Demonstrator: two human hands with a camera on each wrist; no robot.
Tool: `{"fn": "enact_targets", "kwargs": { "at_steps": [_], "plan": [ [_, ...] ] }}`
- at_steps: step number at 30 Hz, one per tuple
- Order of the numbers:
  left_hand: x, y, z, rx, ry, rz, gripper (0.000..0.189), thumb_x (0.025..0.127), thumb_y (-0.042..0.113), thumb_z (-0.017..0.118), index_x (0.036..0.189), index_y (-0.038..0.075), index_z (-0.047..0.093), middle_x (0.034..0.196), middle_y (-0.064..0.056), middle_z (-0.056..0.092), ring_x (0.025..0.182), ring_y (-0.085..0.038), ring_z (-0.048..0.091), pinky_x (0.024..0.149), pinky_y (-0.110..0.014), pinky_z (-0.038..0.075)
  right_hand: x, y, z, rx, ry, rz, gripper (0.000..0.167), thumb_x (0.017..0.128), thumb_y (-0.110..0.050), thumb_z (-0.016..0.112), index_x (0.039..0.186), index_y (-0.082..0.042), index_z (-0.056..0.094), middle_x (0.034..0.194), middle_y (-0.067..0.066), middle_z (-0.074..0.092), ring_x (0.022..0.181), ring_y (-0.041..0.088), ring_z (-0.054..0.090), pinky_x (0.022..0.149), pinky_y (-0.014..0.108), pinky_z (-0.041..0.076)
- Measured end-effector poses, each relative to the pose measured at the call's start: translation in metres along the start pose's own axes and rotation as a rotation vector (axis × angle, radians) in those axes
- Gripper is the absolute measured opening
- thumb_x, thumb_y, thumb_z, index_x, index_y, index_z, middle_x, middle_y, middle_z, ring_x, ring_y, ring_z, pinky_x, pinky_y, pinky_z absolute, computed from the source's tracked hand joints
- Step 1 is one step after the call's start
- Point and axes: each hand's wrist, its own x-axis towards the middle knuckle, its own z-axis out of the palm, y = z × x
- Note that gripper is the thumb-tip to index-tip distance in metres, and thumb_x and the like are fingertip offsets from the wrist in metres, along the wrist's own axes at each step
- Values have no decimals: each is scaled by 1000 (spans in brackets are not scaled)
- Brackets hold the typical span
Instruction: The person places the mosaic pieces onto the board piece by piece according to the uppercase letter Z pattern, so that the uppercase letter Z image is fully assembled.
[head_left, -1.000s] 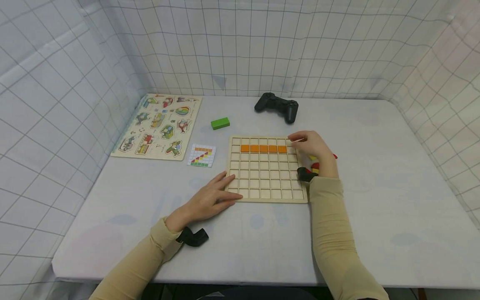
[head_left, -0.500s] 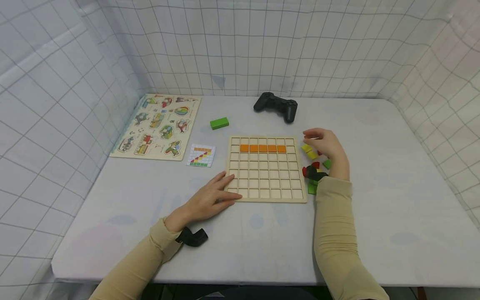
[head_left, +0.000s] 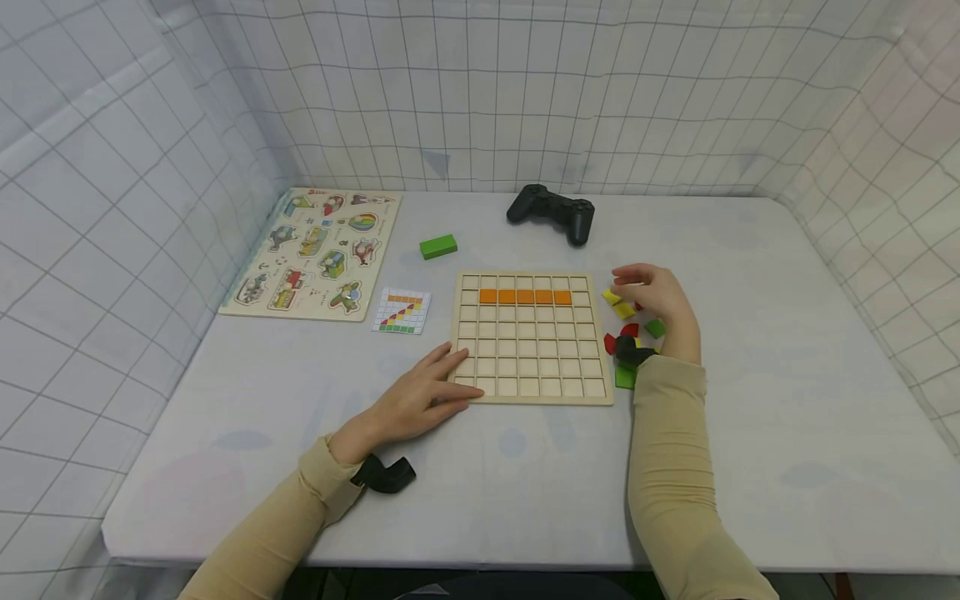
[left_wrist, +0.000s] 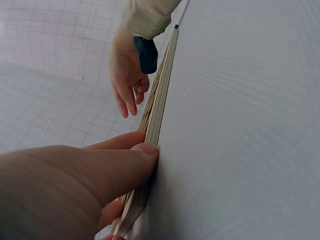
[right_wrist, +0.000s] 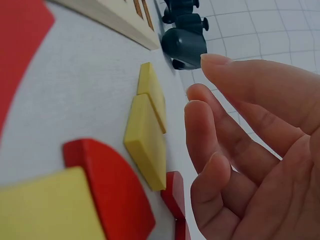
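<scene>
A wooden grid board (head_left: 528, 350) lies in the middle of the table, with a row of orange tiles (head_left: 525, 297) in its upper part. My left hand (head_left: 416, 400) rests on the board's lower left corner, fingers spread; the left wrist view shows its thumb (left_wrist: 135, 162) against the side edge. Off the board's right side my right hand (head_left: 656, 300) hovers near yellow tiles (right_wrist: 146, 140), fingers loosely bent. Nothing sits between those fingers in the right wrist view. Red rounded pieces (right_wrist: 112, 185) and green tiles (head_left: 625, 377) lie close by, some hidden under the wrist.
Left of the board lies a small pattern card (head_left: 402, 311). Farther back are a green block (head_left: 438, 247), a black game controller (head_left: 551, 213) and a picture puzzle board (head_left: 313, 307). Grid-patterned fabric walls (head_left: 480, 100) enclose the back and sides.
My right hand has moved off the board's upper right corner, rightward to the loose pieces, then slightly lower. My left hand stays on the corner.
</scene>
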Motion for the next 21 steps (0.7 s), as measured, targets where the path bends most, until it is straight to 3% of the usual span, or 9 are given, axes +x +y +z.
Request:
{"fn": "enact_targets", "kwargs": {
  "at_steps": [9, 21],
  "plan": [
    [0, 0, 0, -3, 2, -1, 24, 91, 20, 64, 114, 18, 71, 144, -22, 36, 137, -43, 19, 111, -53, 22, 1, 1, 3, 12, -13, 68, 46, 92, -26, 61, 132, -6, 52, 130, 16, 52, 100, 29, 48, 78, 31, 47],
    [1, 1, -1, 6, -3, -7, 24, 91, 21, 64, 114, 18, 71, 145, -22, 36, 137, -43, 19, 111, -53, 22, 4, 5, 4, 34, -25, 89, 45, 91, -22, 62, 132, -6, 53, 130, 16, 53, 101, 27, 51, 72, 25, 51]
  ]
}}
